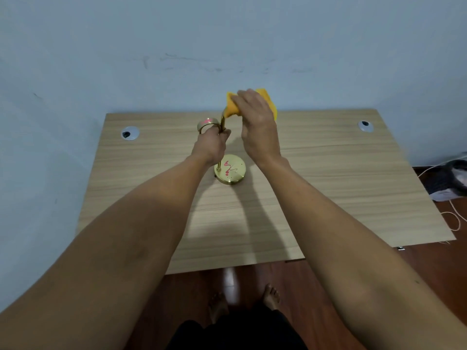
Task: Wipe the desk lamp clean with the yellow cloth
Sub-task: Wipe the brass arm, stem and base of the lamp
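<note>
Now the left hand (211,144) grips the brass desk lamp (222,147) at its stem; just above it, the right hand (255,114) presses the yellow cloth (231,107) around the neck. Hard rubbing could tip the lamp, and pink marks below both hands may get missed.

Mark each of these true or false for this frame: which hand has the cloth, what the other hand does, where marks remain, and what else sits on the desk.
1. The right hand holds the yellow cloth at the top of the lamp's arm. True.
2. The left hand rests flat on the desk. False: it grips the lamp stem.
3. The lamp base shows pink marks. True.
4. The lamp lies on its side. False: it stands upright.
</note>
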Motion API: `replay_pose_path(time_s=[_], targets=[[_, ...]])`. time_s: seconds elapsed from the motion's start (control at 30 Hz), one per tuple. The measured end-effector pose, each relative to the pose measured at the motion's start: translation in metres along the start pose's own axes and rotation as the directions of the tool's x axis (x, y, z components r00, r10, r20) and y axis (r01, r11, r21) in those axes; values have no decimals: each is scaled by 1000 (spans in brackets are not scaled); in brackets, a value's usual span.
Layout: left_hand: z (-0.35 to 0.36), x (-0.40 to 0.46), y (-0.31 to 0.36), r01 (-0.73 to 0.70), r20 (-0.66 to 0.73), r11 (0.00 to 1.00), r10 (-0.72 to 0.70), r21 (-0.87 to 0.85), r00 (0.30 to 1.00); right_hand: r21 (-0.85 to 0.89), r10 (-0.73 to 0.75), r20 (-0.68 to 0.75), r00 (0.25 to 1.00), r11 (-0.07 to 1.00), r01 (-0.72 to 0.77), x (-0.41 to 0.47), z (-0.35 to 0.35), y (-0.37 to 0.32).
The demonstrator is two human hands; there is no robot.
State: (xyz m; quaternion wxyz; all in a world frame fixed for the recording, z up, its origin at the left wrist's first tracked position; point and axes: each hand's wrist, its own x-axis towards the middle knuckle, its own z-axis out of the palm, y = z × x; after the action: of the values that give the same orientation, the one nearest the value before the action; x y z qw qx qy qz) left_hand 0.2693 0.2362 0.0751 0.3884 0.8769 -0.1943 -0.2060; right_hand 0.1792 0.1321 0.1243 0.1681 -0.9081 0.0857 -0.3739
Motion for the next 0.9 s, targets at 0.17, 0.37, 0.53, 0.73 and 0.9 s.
replay_pose_path(time_s=[0.17,0.37,0.53,0.73,0.9], targets=[[0,-1,0,-4,-15,1000,3,-6,1000,80,192,-59,980,979,-188,1,5,-18],[0,-1,1,13,-5,1000,-13,-6,1000,124,192,-55,980,975,-184,4,-3,-4],[0,0,-1,20,-2,1000,-20,15,1000,67,54,5,999,996,-54,0,2,-14],[-1,-2,1,40,14,999,-40,27,999,140,242,-79,967,963,-230,2,-3,-7],[-2,-4,4,20,5,998,-20,56,1000,-46,67,59,996,997,-64,-13,2,-2]])
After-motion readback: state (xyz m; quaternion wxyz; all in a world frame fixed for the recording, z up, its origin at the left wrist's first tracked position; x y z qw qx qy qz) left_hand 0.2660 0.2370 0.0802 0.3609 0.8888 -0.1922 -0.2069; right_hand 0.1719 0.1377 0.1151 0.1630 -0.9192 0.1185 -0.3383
